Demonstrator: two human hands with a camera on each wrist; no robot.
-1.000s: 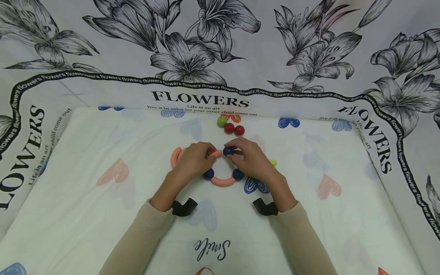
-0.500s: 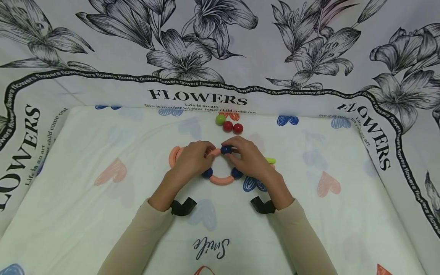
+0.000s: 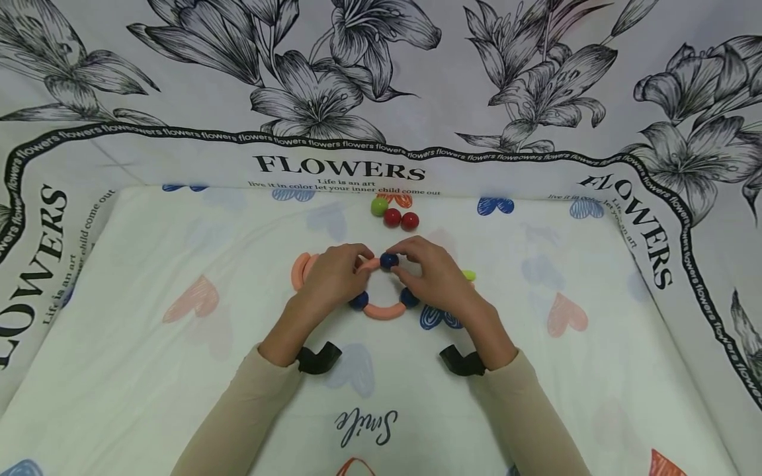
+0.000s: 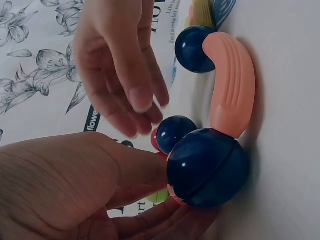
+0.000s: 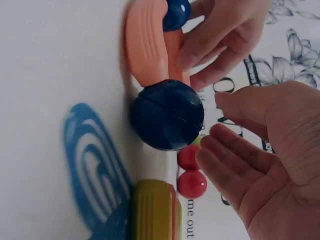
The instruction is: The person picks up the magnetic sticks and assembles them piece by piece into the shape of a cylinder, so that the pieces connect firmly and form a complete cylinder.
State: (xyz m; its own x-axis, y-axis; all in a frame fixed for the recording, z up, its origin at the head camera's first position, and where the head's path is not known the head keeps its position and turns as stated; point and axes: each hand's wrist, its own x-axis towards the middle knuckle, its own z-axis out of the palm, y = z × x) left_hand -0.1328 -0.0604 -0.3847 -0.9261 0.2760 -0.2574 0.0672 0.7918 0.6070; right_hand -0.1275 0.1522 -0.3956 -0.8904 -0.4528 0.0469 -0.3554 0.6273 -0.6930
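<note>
Head view, top blue ball (image 3: 389,260) between hands, left hand (image 3: 335,276) gripping orange curve (image 3: 371,265), right hand (image 3: 436,276) pinching ball

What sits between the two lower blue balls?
A curved peach piece joins the left blue ball and the right blue ball, touching both. Head view shows it; both wrist views show one end of it.

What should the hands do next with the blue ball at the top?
Probably press the top blue ball onto the free end of the orange curved piece in the left hand. The right hand pinches that ball right beside it, and the ring looks open there.
</note>
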